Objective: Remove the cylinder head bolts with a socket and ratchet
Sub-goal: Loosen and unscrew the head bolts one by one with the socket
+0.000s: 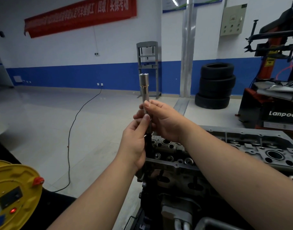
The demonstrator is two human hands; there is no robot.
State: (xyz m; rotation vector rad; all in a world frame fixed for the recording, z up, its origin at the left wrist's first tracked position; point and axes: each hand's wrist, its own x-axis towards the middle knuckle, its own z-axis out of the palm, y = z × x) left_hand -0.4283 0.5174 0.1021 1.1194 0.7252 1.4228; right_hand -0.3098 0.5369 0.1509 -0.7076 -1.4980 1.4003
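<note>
Silver and long, the socket (144, 87) stands almost straight up in the air, with its open end at the top. Both hands hold it in front of the person, above the near end of the engine (217, 151). The right hand (162, 120) wraps its fingers round the middle of the socket, thumb on the front. The left hand (134, 141) sits just below, pinching the lower part with thumb and fingers, where a black handle (148, 145) goes down behind the palm. The hands touch each other.

The engine's flat grey top has many round holes and runs off to the right, past the picture's edge. Its near-left corner lies right under the hands.

To the left there is lots of bare floor (43, 122), with a thin black cable (71, 130) snaking over it. A yellow reel (14, 193) sits at the bottom-left corner. Far back, tyres (215, 85) are stacked by the blue wall, and a big machine (271, 100) stands at the right, behind the engine.
</note>
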